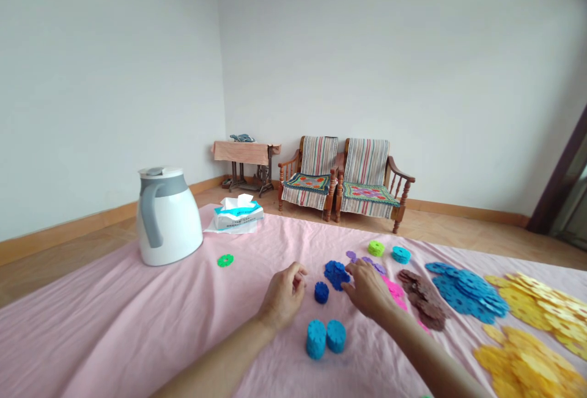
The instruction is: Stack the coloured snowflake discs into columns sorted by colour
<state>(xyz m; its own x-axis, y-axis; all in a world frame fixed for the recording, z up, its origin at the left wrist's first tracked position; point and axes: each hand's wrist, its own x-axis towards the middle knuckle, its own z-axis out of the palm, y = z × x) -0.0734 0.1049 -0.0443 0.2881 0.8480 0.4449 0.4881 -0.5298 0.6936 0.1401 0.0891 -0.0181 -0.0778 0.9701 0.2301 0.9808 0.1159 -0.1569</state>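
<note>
My left hand (285, 293) hovers left of a short dark blue stack (321, 292) of notched plastic discs. Its fingers are curled in, and whatever they may hold is hidden. My right hand (369, 290) reaches to the right edge of a loose pile of dark blue discs (336, 274), fingertips at the pile and thumb apart from the fingers. Nearer to me, two light blue disc stacks (316, 339) stand side by side. Purple discs (373, 265) and pink discs (395, 292) lie partly behind my right hand and forearm.
Brown discs (422, 301), blue discs (468, 291) and yellow discs (527, 361) lie in piles to the right. Lime green (376, 248) and cyan (401, 255) stacks stand farther back. On the left are a white jug (177, 227), a tissue pack (238, 214) and one green disc (225, 260).
</note>
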